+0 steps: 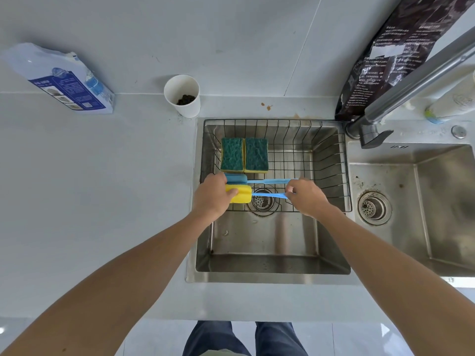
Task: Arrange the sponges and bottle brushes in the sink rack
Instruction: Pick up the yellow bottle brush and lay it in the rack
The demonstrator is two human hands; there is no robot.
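Note:
A wire sink rack (331, 160) spans the far half of the left sink basin. Two green-and-yellow sponges (244, 154) lie side by side at its back left. In front of them a blue-headed bottle brush (267, 180) lies across the rack. Just nearer is a yellow-headed bottle brush (244, 195) with a blue handle. My left hand (212, 197) grips its yellow foam head, and my right hand (305, 196) pinches the end of its handle. Whether the right fingers also touch the blue brush's handle I cannot tell.
A white paper cup (183, 95) with dark grounds stands behind the sink's left corner. A blue-white bag (61, 80) lies far left, a dark bag (393, 55) leans at the back right. The grey faucet (401, 91) reaches over toward the second basin (437, 201).

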